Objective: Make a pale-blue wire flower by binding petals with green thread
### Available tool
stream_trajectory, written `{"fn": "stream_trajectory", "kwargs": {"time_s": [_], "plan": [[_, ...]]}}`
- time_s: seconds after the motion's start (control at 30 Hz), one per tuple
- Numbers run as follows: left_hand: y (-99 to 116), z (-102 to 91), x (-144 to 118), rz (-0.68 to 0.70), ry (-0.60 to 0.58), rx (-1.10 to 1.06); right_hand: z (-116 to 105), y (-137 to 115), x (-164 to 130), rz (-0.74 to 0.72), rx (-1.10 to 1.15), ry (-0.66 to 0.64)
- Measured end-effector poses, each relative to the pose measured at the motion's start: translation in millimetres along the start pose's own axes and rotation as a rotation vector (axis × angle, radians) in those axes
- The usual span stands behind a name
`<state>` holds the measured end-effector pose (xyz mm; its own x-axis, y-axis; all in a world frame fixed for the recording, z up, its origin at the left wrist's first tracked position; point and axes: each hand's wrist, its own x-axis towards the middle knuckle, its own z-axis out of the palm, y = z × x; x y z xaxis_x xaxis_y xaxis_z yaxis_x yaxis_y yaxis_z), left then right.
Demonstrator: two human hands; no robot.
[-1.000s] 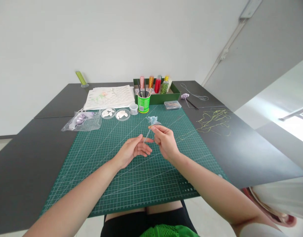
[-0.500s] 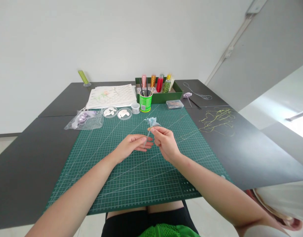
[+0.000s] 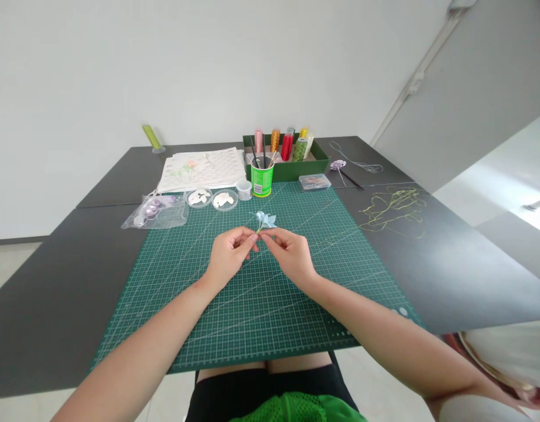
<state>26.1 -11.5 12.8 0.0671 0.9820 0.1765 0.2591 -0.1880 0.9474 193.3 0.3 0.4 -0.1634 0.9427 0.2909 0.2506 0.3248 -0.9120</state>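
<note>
Pale-blue petals of a small flower [image 3: 265, 220] poke up at twelve o'clock from where my left hand [image 3: 228, 259] and right hand [image 3: 289, 256] meet above the green cutting mat [image 3: 173, 293], both sets of fingers pinched on its thin stem just under the bloom. From this head view the head looks already shaped, while the stem below is hidden, so I judge the wrapping there unfinished. At twelve o'clock farther on the table [image 3: 450, 258] stand a green cup [image 3: 262, 179] and thread spools [image 3: 287, 145]; loose yellow thread [image 3: 395, 209] lies at two o'clock.
</note>
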Motion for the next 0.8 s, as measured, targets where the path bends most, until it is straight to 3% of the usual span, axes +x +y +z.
{"fn": "stream_trajectory", "kwargs": {"time_s": [0.1,0.23,0.4,0.63,0.8], "plan": [[0.3,-5.3,1.1,0.100,0.091,0.157,-1.8,-2.2,-3.6,-0.148,-0.155,-0.028],[-2.3,-11.5,3.6,0.125,0.147,0.263,-4.0,-5.6,-5.8,-0.284,-0.237,-0.071],[-6.0,-14.2,5.3,0.099,0.130,0.339,-14.5,-17.8,-1.7,-0.185,-0.061,-0.089],[-4.6,-10.4,4.6,0.008,-0.094,0.375,-32.5,-32.1,9.5,-0.055,0.218,-0.038],[-3.0,-1.3,-0.7,0.009,-0.272,0.312,-39.1,-24.4,17.9,-0.038,0.235,-0.031]]}}
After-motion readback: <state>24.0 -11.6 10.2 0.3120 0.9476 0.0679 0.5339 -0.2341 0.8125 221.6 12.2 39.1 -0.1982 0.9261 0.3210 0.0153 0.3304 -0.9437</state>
